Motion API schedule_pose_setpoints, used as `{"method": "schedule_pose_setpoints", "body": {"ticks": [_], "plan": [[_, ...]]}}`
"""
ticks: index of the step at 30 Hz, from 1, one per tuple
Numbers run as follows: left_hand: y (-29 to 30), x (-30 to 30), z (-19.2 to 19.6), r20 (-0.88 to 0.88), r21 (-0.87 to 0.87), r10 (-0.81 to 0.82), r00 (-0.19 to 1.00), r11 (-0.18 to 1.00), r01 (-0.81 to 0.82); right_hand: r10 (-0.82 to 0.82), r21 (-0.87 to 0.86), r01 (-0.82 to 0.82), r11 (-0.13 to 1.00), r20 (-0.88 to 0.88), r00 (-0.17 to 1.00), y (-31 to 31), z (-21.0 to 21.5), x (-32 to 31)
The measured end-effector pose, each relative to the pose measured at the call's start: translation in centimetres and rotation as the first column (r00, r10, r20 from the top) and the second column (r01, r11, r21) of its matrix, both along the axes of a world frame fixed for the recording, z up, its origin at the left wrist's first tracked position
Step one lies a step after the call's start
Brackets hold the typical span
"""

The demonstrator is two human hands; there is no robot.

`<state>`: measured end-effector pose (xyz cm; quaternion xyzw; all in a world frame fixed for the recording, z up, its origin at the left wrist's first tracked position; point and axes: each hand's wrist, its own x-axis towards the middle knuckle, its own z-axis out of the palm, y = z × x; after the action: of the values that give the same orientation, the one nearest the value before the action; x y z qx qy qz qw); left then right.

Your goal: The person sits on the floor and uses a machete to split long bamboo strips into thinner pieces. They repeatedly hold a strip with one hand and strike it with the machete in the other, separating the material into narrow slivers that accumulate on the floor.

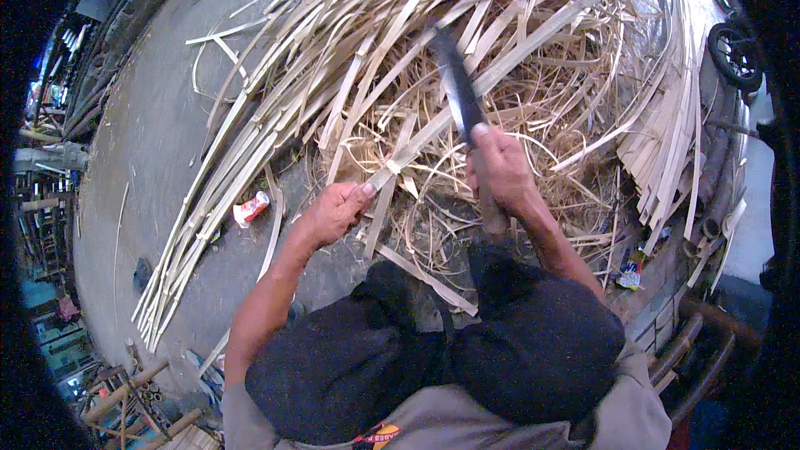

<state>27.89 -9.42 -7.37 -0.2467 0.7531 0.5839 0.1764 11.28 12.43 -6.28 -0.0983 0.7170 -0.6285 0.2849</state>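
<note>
My left hand [337, 212] is closed round the near end of a long, flat bamboo strip [521, 52], which slants away to the upper right. In my right hand [504, 168] is a long-handled knife [455, 79], its wide dark blade pointing up and a little left. The blade crosses the strip, edge beside it; whether they touch I cannot tell. A pale joint shows on the strip just beyond my left fingers. Beneath both hands lies a tangle of thin bamboo shavings [542, 108].
Long split bamboo strips [275, 125] fan out at the left, and another bundle [667, 150] lies at the right. A red and white crumpled packet [251, 210] is on the floor. A black wheel [735, 56] stands far right, near a small blue and yellow packet [630, 273].
</note>
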Motion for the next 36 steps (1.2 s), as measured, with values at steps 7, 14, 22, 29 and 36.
{"method": "schedule_pose_setpoints", "body": {"ticks": [7,14,22,29,36], "plan": [[-0.2,0.0,-0.3,0.017,-0.248,-0.163,0.986,0.955,0.162,0.621,0.377,-0.504,0.777,-0.327,0.713,0.9,-1.7,1.0],[-2.5,-0.3,0.5,-0.115,-0.569,0.061,0.991,0.814,-0.117,-0.237,-0.345,0.287,0.894,0.181,0.954,2.4,-3.5,-0.5],[-1.0,-3.7,2.1,-0.229,-0.649,0.096,0.969,0.726,-0.226,-0.154,-0.33,0.391,0.859,0.562,0.813,1.6,-2.9,0.0],[0.2,-2.6,10.6,-0.191,-0.651,0.08,0.978,0.735,-0.187,0.223,-0.601,0.139,0.787,0.487,0.844,0.4,0.1,0.0],[1.3,-0.9,13.0,-0.349,-0.665,0.212,0.913,0.631,-0.4,0.366,-0.691,-0.056,0.721,0.31,0.877,-0.4,5.7,-2.7]]}}
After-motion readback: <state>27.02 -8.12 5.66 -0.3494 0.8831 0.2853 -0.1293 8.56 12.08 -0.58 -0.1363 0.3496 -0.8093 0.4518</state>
